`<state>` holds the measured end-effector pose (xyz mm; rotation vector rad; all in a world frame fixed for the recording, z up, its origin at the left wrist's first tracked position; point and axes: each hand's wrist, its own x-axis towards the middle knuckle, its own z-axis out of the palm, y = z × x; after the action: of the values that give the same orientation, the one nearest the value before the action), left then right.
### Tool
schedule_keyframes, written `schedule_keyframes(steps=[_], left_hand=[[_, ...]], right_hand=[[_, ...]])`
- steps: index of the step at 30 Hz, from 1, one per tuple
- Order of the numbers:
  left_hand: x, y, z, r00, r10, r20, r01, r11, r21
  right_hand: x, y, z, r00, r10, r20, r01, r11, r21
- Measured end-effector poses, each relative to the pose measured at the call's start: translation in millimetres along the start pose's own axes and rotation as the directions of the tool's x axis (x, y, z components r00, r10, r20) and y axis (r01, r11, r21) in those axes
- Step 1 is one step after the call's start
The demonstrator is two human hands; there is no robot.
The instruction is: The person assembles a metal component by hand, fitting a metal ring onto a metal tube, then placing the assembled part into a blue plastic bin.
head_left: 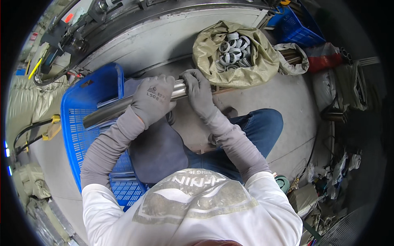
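A shiny steel tube [107, 111] lies across in front of me, its left end over a blue plastic crate [82, 123]. My left hand [154, 100], in a grey work glove, wraps around the tube near its middle. My right hand [198, 91], also gloved in grey, closes around the tube's right end. Just beyond that end sits an open olive woven sack [254, 65] holding several pale metal rings [234, 51].
A dark grey cloth [158, 147] covers my lap, with my blue-jeaned knee [262, 123] to the right. Behind the sack stand a blue crate [297, 26], a second sack with rods [293, 57] and a red bag [326, 59]. Clutter lines the right edge; machinery with cables is at the upper left.
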<state>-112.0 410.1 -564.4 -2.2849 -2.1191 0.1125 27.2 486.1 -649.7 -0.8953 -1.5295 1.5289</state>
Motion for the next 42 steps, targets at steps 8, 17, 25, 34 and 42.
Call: schedule_keyframes(steps=[8, 17, 25, 34, 42], left_hand=[[-59, 6, 4, 0.906, -0.315, -0.282, -0.119, 0.45, -0.885], [-6, -81, -53, 0.478, -0.366, -0.798, -0.297, 0.788, -0.54], [-25, -28, -32, 0.957, -0.186, -0.221, 0.11, 0.942, -0.316], [-24, -29, -4, 0.948, -0.228, -0.222, 0.149, 0.934, -0.323], [-17, -19, -1, 0.963, -0.139, -0.231, 0.077, 0.964, -0.256]], right_hand=[[34, 17, -69, 0.74, -0.66, -0.129, 0.404, 0.59, -0.699], [93, 14, -56, 1.0, 0.006, 0.03, 0.001, 0.979, -0.205], [193, 88, -153, 0.984, -0.148, 0.101, 0.113, 0.071, -0.991], [140, 37, -155, 0.923, -0.335, 0.191, 0.302, 0.319, -0.899], [41, -51, -109, 0.863, -0.32, 0.391, 0.503, 0.474, -0.722]])
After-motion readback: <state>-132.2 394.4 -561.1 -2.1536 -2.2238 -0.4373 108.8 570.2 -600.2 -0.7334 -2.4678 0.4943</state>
